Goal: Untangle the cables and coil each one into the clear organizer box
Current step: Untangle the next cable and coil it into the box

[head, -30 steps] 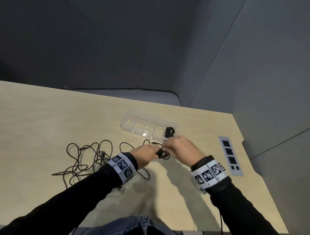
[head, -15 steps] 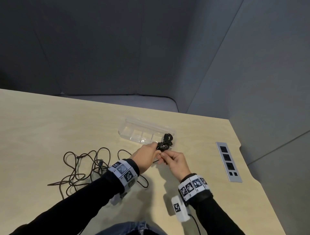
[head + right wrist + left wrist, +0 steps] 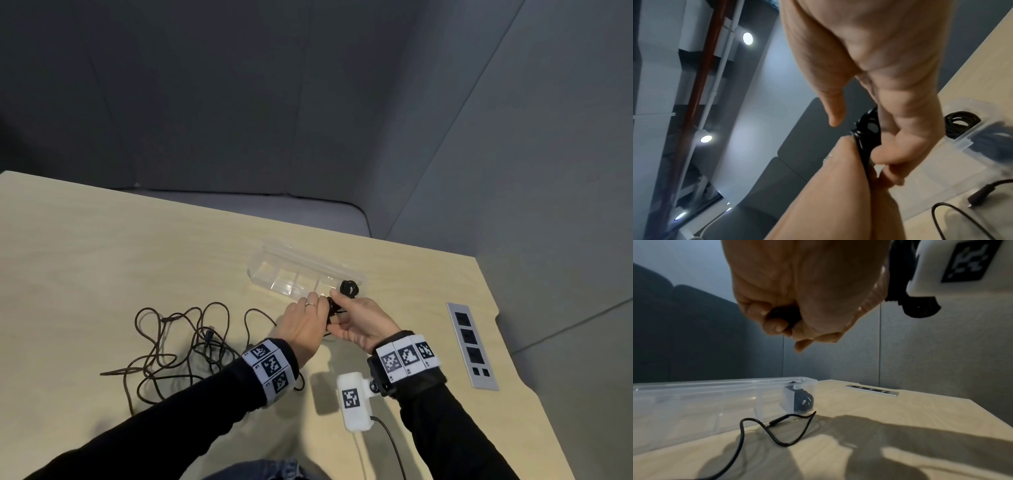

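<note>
Three views gathered on the clear organizer box (image 3: 274,274)

The head camera looked steeply down from above and before the box; the left-wrist camera sat low, close to the box (image 3: 694,402), facing its long wall; the right-wrist camera tilted upward beside the box (image 3: 962,146). All three shared its coil-filled end compartment.

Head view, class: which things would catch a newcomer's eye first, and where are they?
At the centre, the left hand and right hand pinch a small black coil together, just in front of the clear organizer box. One coiled cable already sits in the box's right-end compartment. A loose tangle of cables sprawls on the table to the left.
</note>
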Demonstrator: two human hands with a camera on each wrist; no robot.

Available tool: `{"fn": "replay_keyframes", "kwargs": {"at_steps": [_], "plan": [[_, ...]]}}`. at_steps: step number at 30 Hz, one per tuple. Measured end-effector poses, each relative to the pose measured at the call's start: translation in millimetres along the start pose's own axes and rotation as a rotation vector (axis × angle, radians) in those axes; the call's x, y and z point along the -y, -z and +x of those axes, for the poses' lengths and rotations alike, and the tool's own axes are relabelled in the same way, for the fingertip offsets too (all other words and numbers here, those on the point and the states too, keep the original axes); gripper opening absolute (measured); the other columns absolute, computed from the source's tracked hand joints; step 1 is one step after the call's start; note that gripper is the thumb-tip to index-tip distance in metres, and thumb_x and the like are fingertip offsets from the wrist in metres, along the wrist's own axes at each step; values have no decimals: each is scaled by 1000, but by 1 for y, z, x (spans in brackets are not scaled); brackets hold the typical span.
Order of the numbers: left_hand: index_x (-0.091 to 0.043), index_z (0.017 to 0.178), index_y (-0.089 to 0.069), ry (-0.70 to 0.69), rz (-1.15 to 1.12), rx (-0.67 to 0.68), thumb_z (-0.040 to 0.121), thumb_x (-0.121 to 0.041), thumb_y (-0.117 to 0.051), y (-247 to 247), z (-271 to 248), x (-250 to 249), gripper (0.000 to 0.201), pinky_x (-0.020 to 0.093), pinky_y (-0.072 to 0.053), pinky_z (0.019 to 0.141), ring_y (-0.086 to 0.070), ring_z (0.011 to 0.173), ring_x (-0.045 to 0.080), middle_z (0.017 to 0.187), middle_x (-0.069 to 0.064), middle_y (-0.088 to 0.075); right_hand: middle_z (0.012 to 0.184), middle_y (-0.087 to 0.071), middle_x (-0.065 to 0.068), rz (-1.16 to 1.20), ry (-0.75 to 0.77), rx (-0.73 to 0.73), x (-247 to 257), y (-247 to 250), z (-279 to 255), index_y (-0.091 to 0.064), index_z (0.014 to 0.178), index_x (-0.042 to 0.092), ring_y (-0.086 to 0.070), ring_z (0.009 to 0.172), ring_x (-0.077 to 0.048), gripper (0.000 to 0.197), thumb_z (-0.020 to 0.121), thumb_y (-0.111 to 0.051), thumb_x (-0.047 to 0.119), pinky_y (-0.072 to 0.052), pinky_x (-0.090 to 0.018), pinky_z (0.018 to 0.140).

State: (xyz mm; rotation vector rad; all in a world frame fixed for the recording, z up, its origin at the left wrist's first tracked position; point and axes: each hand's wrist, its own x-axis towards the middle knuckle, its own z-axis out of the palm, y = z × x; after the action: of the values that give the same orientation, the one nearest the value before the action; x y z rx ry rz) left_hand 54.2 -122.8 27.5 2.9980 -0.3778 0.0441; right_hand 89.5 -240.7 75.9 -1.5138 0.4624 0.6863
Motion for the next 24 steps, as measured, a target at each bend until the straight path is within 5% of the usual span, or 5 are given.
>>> {"fn": "replay_keyframes", "kwargs": {"at_steps": [4, 8, 12, 18, 24], "plan": [[5, 144, -14, -52, -36, -37, 85, -2, -30, -7, -6, 0, 62, 33, -42, 88, -47, 106, 28, 124, 16, -40, 91, -65, -17, 149, -13, -96, -3, 2, 18, -58, 112, -3, -62, 79, -22, 35, 82, -70, 10, -57, -26, 55], [11, 133, -40, -99, -58, -42, 80, 9, -7, -22, -11, 6, 63, 29, -52, 63, -58, 75, 23, 96, 15, -59, 93, -65, -20, 200, -41, -76, -5, 2, 26, -59, 108, -11, -65, 82, -26, 31, 79, -68, -6, -59, -29, 55], [7, 129, -49, -114, -135, -94, 66, 8, -49, -28, -12, 18, 63, 24, -49, 57, -58, 66, 19, 92, 10, -62, 85, -66, -19, 102, -57, -75, 3, 4, 36, -59, 89, -9, -65, 79, -27, 11, 80, -66, -7, -60, -29, 57], [-13, 139, -33, 59, -136, 188, 91, -17, -44, -46, -37, 58, 49, 33, -41, 92, -51, 111, 22, 135, 6, -38, 85, -64, -19, -62, 100, -352, 35, 19, 80, -59, 82, -3, -66, 82, -32, 14, 77, -71, -4, -56, -37, 73], [-19, 126, -46, 93, -71, 343, 94, -29, -38, -69, -60, 83, 34, 37, -37, 96, -46, 118, 25, 137, 7, -37, 102, -65, -12, -331, 214, -459, 25, 10, 114, -61, 114, 5, -66, 94, -29, 40, 77, -75, 10, -53, -39, 90]]}}
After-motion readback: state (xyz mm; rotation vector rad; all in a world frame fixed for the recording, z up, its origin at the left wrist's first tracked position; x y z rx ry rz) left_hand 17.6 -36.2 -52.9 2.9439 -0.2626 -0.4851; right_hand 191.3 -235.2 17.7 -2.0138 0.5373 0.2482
